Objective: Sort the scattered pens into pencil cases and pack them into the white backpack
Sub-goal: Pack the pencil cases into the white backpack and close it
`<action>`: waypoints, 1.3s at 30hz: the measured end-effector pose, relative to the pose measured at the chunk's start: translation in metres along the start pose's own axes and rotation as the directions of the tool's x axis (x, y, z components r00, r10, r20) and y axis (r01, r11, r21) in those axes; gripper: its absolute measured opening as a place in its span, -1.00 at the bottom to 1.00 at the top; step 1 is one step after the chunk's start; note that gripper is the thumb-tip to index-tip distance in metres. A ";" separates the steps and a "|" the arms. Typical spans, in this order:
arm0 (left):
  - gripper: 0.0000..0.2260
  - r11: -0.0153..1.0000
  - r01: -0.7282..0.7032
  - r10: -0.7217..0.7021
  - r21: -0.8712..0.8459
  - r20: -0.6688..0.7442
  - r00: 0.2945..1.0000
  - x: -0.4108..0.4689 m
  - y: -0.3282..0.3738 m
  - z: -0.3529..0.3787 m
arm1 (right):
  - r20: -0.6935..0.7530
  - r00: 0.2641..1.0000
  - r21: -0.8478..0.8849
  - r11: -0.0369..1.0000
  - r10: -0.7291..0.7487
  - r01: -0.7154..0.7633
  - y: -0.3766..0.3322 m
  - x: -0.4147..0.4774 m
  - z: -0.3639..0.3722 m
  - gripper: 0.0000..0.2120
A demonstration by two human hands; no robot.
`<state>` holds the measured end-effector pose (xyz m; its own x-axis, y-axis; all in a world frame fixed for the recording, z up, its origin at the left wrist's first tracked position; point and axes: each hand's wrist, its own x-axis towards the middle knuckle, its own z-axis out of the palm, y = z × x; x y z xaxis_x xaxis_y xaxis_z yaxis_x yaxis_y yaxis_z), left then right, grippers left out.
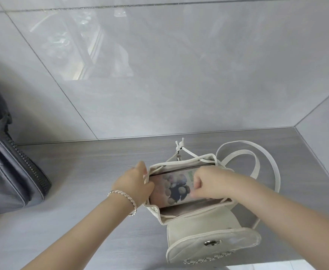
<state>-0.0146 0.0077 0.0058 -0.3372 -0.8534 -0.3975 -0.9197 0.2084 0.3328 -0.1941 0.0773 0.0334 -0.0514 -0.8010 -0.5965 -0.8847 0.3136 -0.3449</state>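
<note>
The white backpack (190, 236) stands on the grey counter with its mouth open and its flap hanging toward me. A pencil case (171, 189) with a printed picture of pale and dark round shapes lies flat in the opening. My left hand (134, 184) grips the left rim of the opening and the left end of the case. My right hand (208, 185) is closed on the right end of the case, inside the opening. No loose pens are in view.
A dark grey zipped bag (9, 172) stands at the left edge of the counter. A glossy grey tiled wall (159, 65) rises right behind the backpack. The backpack's white straps (257, 158) loop out to the right, near the corner.
</note>
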 end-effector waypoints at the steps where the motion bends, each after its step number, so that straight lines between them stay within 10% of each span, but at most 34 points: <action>1: -0.82 1.000 -0.022 0.022 -0.021 -0.009 1.000 0.000 0.003 -0.002 | -0.087 0.996 0.056 0.998 -0.016 0.020 -0.006 -0.001 -0.009 -0.78; 4: -0.73 0.994 -0.088 0.086 -0.068 -0.026 0.996 0.004 0.010 -0.003 | -0.385 0.923 0.042 0.999 0.015 0.001 -0.016 0.007 -0.027 -0.61; 6: -0.73 0.992 -0.103 0.104 -0.071 0.016 0.994 0.007 0.011 0.000 | -0.319 0.940 -0.112 0.979 0.125 -0.168 -0.009 0.017 -0.029 -0.46; 11: -0.73 0.986 -0.101 0.111 -0.135 0.073 0.991 0.008 0.006 0.001 | -0.331 0.929 -0.058 0.979 0.165 -0.195 0.009 0.028 -0.020 -0.88; 14: -0.70 0.978 -0.128 0.130 -0.166 0.001 0.992 0.001 0.010 -0.008 | -0.446 0.892 -0.069 0.991 0.073 -0.115 0.013 0.018 -0.023 -0.73; 20: -0.45 0.919 -0.313 0.256 -0.239 -0.243 0.936 -0.017 0.012 -0.023 | -0.808 0.588 0.060 0.988 -0.036 0.144 0.013 0.005 -0.005 -0.81; 28: -0.21 0.963 -0.263 0.263 -0.059 -0.002 0.965 -0.016 -0.036 0.051 | -0.567 0.802 0.044 0.966 -0.185 0.254 0.012 0.027 0.058 -0.60; 33: -0.23 0.912 -0.386 0.396 -0.140 0.052 0.917 -0.016 -0.051 0.054 | -0.548 0.835 0.402 0.858 -0.053 0.319 -0.016 0.026 0.074 -0.72; 39: -0.31 0.906 -0.423 0.423 -0.024 0.118 0.898 0.001 -0.056 0.008 | -0.549 0.832 0.781 0.402 0.076 0.479 -0.027 0.012 0.081 -0.77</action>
<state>0.0353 -0.0006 -0.0204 -0.7159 -0.6219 -0.3174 -0.6853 0.5388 0.4900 -0.1333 0.1009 -0.0234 -0.3644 -0.9229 -0.1246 -0.0182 0.1408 -0.9899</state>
